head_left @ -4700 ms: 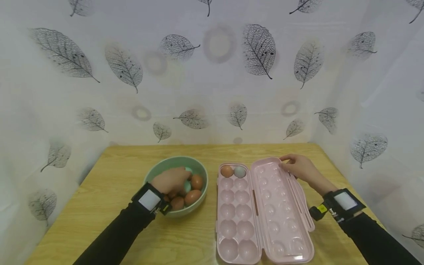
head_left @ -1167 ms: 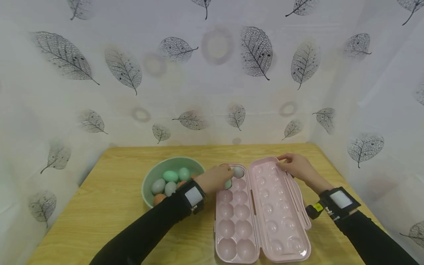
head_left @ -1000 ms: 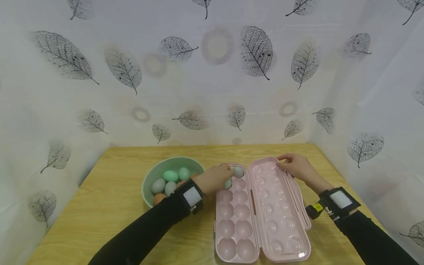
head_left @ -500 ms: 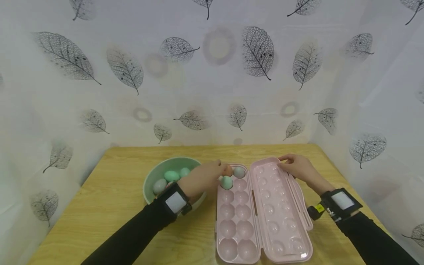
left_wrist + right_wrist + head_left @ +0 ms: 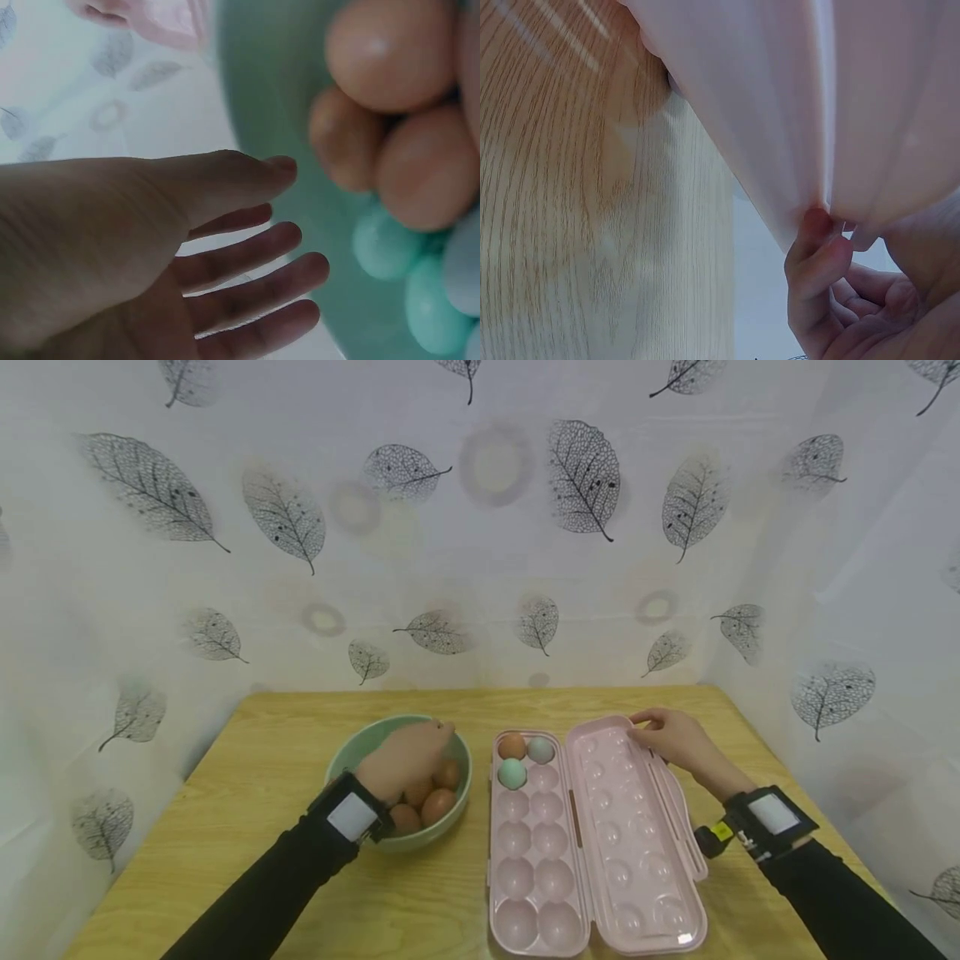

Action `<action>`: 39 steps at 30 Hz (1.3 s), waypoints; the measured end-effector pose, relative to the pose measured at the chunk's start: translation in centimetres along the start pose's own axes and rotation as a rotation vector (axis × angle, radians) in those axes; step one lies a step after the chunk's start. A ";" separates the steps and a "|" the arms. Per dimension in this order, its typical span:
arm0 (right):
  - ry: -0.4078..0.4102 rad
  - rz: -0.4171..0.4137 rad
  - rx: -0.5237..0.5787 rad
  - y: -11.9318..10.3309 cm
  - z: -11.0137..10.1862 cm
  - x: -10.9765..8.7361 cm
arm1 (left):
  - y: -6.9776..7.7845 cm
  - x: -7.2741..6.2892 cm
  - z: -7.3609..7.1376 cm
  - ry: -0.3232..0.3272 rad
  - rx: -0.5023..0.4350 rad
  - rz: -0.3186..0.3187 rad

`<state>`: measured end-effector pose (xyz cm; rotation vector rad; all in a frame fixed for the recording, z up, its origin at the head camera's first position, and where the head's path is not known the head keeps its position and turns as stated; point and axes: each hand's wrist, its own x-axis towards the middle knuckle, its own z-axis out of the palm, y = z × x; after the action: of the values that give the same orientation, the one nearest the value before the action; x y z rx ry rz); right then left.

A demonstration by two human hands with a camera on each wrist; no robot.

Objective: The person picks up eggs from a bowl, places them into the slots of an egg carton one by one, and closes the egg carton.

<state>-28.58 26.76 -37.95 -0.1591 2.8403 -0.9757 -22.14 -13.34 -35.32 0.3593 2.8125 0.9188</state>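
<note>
A strip of bare tabletop (image 5: pixel 482 860) separates the bowl (image 5: pixel 354 750) from the egg tray (image 5: pixel 534 858). 9 cups (image 5: pixel 554 878) lie open from above; 3 eggs (image 5: pixel 512 774) fill the rest. The lid (image 5: pixel 626 827) and right hand (image 5: pixel 678 739) obstruct the tray's right side; the left hand (image 5: pixel 407 762) covers part of the bowl.

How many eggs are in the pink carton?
3: brown egg and pale gray egg in the far row, mint egg in front of the brown one; none hidden.
</note>
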 end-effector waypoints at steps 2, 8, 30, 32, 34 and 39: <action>0.000 0.003 0.002 0.0 0.0 0.0 | -0.8 -0.1 -0.1 0.014 -0.083 -0.072; 0.004 0.005 0.002 0.1 0.0 0.1 | -2.2 -0.5 -0.2 -0.010 -0.186 -0.143; -0.010 0.014 0.002 -0.1 -0.1 0.0 | -1.8 -1.4 0.2 -0.252 -0.458 -0.343; -0.011 0.013 -0.002 -0.1 -0.1 0.0 | -1.7 -1.6 0.2 -0.254 -0.488 -0.355; -0.008 0.013 -0.005 -0.1 -0.1 0.0 | -1.6 -1.7 0.2 -0.263 -0.516 -0.357; -0.009 0.011 -0.008 -0.1 -0.1 0.1 | -1.8 -1.4 0.2 -0.283 -0.441 -0.320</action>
<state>-28.65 26.74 -37.80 -0.1473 2.8342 -0.9596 -21.10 -14.98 -36.42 -0.0223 2.2434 1.2524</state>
